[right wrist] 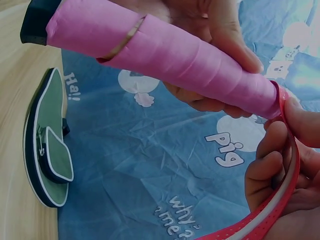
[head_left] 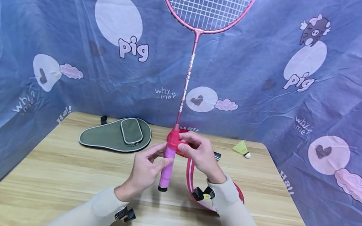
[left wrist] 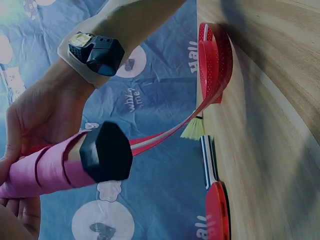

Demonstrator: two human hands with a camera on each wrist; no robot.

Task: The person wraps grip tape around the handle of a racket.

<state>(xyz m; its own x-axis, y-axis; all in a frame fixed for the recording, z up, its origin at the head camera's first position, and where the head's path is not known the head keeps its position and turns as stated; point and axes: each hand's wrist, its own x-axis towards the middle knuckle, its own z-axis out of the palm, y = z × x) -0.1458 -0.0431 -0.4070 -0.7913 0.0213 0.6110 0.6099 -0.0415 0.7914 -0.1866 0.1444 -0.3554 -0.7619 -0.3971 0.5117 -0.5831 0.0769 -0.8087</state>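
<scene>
A pink-framed badminton racket (head_left: 188, 77) stands nearly upright, its head up and partly out of the head view. My left hand (head_left: 145, 167) grips the pink-wrapped handle (head_left: 167, 165) between thumb and fingers. At the handle's top, my right hand (head_left: 201, 156) pinches a red perforated grip tape (right wrist: 295, 165) with a pale backing strip. One end of this tape circles the top of the pink wrap; the rest hangs in a loop down to the table, partly behind my right forearm. A black end cap (left wrist: 107, 152) closes the handle's bottom, with a gap in the pink wrap near it.
A green racket case (head_left: 101, 134) with a zipped pocket lies at the back left of the wooden table (head_left: 80, 190). A yellow shuttlecock (head_left: 242, 149) lies back right. A red table tennis paddle (left wrist: 217, 210) lies behind my hands. Blue printed fabric (head_left: 160, 53) surrounds the table.
</scene>
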